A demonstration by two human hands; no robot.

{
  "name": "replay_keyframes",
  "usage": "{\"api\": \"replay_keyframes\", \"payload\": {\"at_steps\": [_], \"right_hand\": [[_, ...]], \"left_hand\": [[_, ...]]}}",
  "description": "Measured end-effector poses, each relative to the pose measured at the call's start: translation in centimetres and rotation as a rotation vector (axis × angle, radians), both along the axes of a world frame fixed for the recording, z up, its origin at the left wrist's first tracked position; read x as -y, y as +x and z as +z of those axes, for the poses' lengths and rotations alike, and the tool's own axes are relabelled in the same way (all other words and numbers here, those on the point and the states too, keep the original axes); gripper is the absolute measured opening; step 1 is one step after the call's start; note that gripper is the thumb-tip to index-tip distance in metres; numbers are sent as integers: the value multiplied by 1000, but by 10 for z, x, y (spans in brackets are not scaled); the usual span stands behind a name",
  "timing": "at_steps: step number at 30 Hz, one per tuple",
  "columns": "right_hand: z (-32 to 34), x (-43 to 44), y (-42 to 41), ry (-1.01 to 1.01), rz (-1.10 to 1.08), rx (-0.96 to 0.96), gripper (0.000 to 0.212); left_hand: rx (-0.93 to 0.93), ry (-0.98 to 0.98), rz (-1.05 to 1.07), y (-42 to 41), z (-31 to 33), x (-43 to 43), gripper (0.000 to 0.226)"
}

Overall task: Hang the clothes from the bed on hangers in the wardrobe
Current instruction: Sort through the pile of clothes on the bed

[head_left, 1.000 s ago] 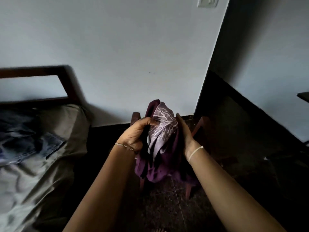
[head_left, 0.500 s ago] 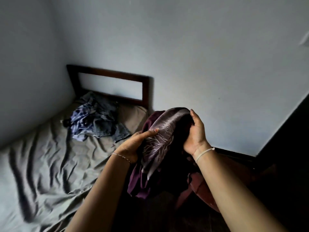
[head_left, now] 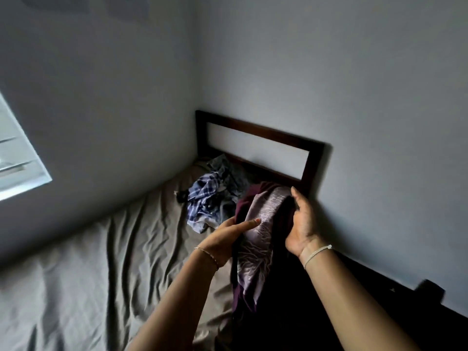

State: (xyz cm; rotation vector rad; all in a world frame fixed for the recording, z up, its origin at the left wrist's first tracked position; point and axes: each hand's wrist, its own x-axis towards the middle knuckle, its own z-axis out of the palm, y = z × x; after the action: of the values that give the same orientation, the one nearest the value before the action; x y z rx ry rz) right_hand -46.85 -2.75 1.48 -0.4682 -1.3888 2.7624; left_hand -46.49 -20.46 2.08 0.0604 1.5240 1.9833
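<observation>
- Left hand [head_left: 222, 239]: grips the purple garment [head_left: 260, 239] from the left, thumb lying across its pale patterned panel.
- Right hand [head_left: 301, 224]: holds the garment's upper fold, fingertips hidden behind the cloth.
- Bed [head_left: 76, 287]: wrinkled grey-brown sheet [head_left: 141, 236]; dark wooden headboard [head_left: 266, 134] against the wall [head_left: 354, 84].
- Heap of clothes [head_left: 210, 196]: blue checked fabric, lying on the sheet near the headboard.

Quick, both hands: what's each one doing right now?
Left hand: grips the purple patterned garment, thumb across it.
Right hand: holds the same garment's other side; fingers hidden behind it.

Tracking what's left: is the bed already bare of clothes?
No, a blue checked pile of clothes lies on the bed by the headboard.
</observation>
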Motion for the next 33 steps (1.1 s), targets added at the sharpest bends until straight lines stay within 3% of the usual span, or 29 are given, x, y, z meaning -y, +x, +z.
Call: {"api": "replay_keyframes", "payload": {"at_steps": [3, 6, 8, 11, 15, 18, 22, 25, 28, 33], "right_hand": [[5, 22, -54, 12, 34, -35, 35], [10, 40, -95, 9, 100, -21, 54], [8, 47, -131, -12, 111, -47, 64], [7, 50, -183, 1, 128, -48, 53], [-1, 46, -262, 44, 148, -36, 70], [-5, 38, -330, 79, 181, -8, 68], [-14, 27, -422, 150, 279, 23, 82], [-24, 19, -485, 238, 377, 43, 61], [-34, 9, -541, 332, 457, 51, 68], [-51, -2, -609, 428, 595, 42, 38]], "left_hand": [[-12, 11, 55, -50, -3, 17, 32], [-29, 13, 115, -93, -8, 29, 56], [-34, 39, 174, -121, -14, 33, 47], [-50, 84, 231, -161, -23, 32, 46], [-25, 105, 315, -225, -37, 24, 33], [4, 90, 399, -284, -45, 12, 30], [65, 59, 516, -361, -56, -3, 25], [81, 67, 571, -415, -61, -12, 20], [113, 60, 612, -462, -66, -23, 22], [186, 89, 621, -523, -74, -34, 14]]}}
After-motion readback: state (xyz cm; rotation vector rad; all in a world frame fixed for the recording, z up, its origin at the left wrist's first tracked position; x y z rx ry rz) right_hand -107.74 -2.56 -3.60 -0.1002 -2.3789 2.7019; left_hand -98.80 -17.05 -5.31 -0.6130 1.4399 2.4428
